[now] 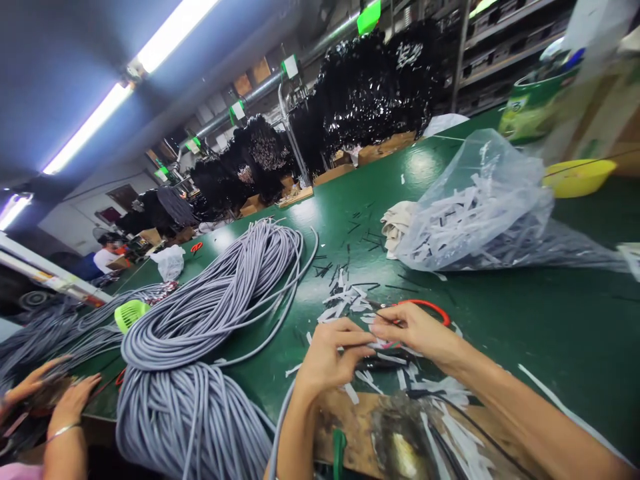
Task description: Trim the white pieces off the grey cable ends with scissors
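Note:
My left hand [340, 353] is closed in a pinch above the table, by the coloured wire ends [393, 345] of a cable. The grey cable [283, 427] runs up beside my left forearm; my fingers hide most of its end. Close on the right, my right hand [417, 330] pinches a thin dark piece, too small to name surely. Red-handled scissors [430, 308] lie just behind it. White strips [345, 297] and short black tube pieces [325, 270] are scattered around both hands.
Large grey cable coils [215, 300] lie to the left. A clear bag of white scraps [465, 220] and a yellow bowl [580, 177] stand at the right. A brown board [345, 420] is in front of me. A co-worker's hands [70, 400] work at the far left.

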Tool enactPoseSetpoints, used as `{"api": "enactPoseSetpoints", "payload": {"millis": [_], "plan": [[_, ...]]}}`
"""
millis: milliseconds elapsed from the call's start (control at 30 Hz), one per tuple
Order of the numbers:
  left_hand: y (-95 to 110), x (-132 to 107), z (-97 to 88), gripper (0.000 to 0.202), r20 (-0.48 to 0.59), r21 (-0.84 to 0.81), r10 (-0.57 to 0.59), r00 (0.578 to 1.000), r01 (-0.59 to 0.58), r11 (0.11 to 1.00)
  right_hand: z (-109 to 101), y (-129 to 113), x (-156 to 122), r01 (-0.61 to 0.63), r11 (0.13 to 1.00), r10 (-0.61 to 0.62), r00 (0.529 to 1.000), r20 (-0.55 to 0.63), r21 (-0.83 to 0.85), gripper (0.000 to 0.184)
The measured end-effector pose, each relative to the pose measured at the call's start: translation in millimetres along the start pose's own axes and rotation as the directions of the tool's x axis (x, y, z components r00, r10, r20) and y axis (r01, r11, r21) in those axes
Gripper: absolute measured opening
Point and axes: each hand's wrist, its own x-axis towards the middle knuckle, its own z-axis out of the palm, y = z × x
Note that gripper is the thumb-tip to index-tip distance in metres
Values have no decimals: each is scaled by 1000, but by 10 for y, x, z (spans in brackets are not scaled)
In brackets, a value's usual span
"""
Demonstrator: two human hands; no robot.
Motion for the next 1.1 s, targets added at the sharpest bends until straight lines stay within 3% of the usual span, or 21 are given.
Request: {"api": "enactPoseSetpoints", "payload": {"millis": [100, 167, 233, 333, 400, 467, 533, 633, 733, 833, 900, 1000, 1100], "plan": [[-4, 8, 31, 21, -184, -55, -128, 974, 120, 991, 69, -84, -3, 34, 993, -26, 997, -67, 117, 47], [-6, 14, 72, 22, -281, -28, -211, 936, 211, 977, 129, -122, -39, 132, 991, -125, 981, -149, 37, 43], [-15, 14, 122, 23, -316, 77, -171, 933, 205, 976, 164, -117, -85, 262, 956, -285, 936, -208, -131, 36], [-29, 1, 183, 27, -158, 300, 38, 987, 11, 954, 123, -58, -126, 355, 847, -472, 845, -251, -396, 29], [-23, -10, 198, 27, -30, 322, 153, 988, -136, 937, 47, -28, -121, 332, 820, -493, 824, -281, -466, 28], [-2, -16, 191, 29, -58, 234, 206, 977, -187, 954, -26, -26, -99, 296, 847, -455, 833, -315, -443, 28], [25, -17, 174, 32, -190, 85, 139, 972, -125, 988, -53, -45, -78, 269, 886, -402, 852, -336, -378, 30], [50, -9, 162, 35, -330, -157, -143, 933, 95, 983, 29, -76, -70, 246, 933, -323, 893, -312, -261, 36], [32, 19, 184, 33, -394, -349, -368, 842, 234, 908, 167, -77, -85, 239, 961, -264, 945, -194, -141, 40], [-5, 68, 207, 38, -341, -513, -495, 799, 283, 810, 198, -41, -88, 222, 963, -240, 964, -117, -152, 41], [-26, 104, 194, 41, -239, -633, -571, 785, 319, 705, 141, 0, -76, 166, 945, -195, 978, -78, -283, 39], [-42, 145, 119, 53, -95, -778, -623, 777, 332, 533, 28, 60, -54, 10, 821, -35, 999, -33, -570, 28], [-43, 160, 26, 58, -10, -848, -604, 797, 313, 427, -28, 85, -34, 44, 737, 50, 992, 119, -675, 20]]}}
